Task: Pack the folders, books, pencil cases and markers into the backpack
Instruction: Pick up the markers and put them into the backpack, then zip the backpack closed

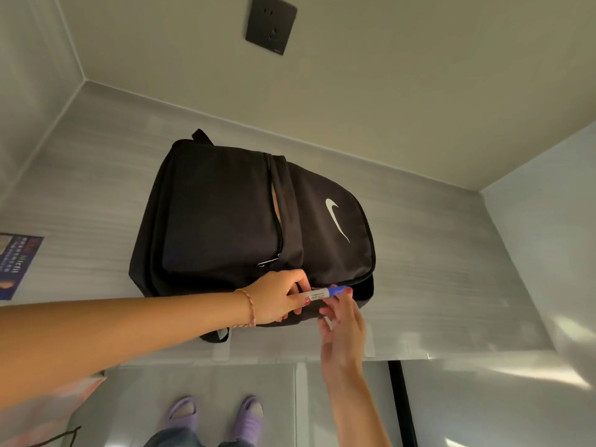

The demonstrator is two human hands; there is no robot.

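Left hand [277, 296] curls its fingers round the near edge of the backpack [245, 221], apparently at the zip line, and it looks meant to hold the fabric steady or the opening apart. Just to its right, the right hand [338, 321] reaches in with fingers loosely spread; its fingertips touch the marker [325, 292], a white barrel with a blue cap, which lies across the bag's near edge between the 2 hands. I cannot tell whether that hand pinches the marker or only guides it. The marker points right, cap end outward, so it seems on its way into a near-side compartment rather than the front pocket.

That front pocket's zip [277, 217] gapes a little, showing something pale inside. The black backpack lies flat, logo up, on the grey table [451, 253], close to the far wall. No folders, books or pencil cases are in sight, so they may already be packed. A printed sheet [17, 262] lies at the table's left edge, and a wall socket [271, 24] sits above.
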